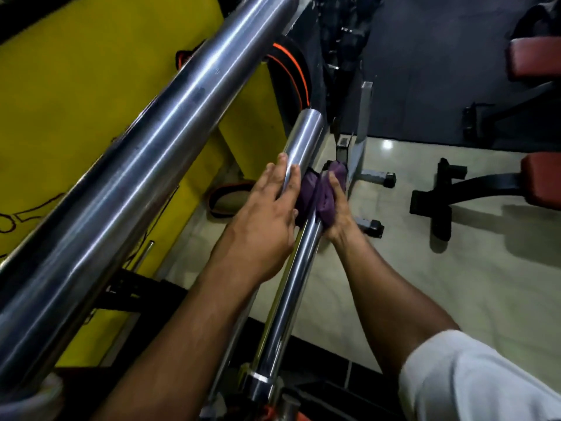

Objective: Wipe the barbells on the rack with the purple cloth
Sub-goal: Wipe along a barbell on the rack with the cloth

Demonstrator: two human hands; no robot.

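Looking down at the yellow wall [76,95] first, biggest thing in shot, filling 9 to 11 o'clock. Across it runs the big barbell [145,153], thick steel sleeve, diagonal from 7 o'clock up to 12. Tiled floor [425,268] takes 3 to 5 o'clock, w/ a red-padded bench [473,189] on black legs at 3 o'clock, well apart from our hands. Our white sleeve [473,381] sits at 5 o'clock.

Second barbell [285,299] runs centre, from 6 o'clock up to its sleeve end near centre, parallel to the big one and to the right of it. Black-orange belt [296,68] hangs at 12 o'clock, just past that sleeve end; a 2nd belt [226,200] lies on the floor at centre-left, by the wall.

Left hand [267,214]: fingers straight and spread, laid flat on the second bar's sleeve, not curled round it. Right hand [337,208]: fingers wrapped round the purple cloth [321,196], gripping it bunched. Cloth sits at dead centre, pressed against the right side of the second bar, touching it, just beside the left hand's thumb.
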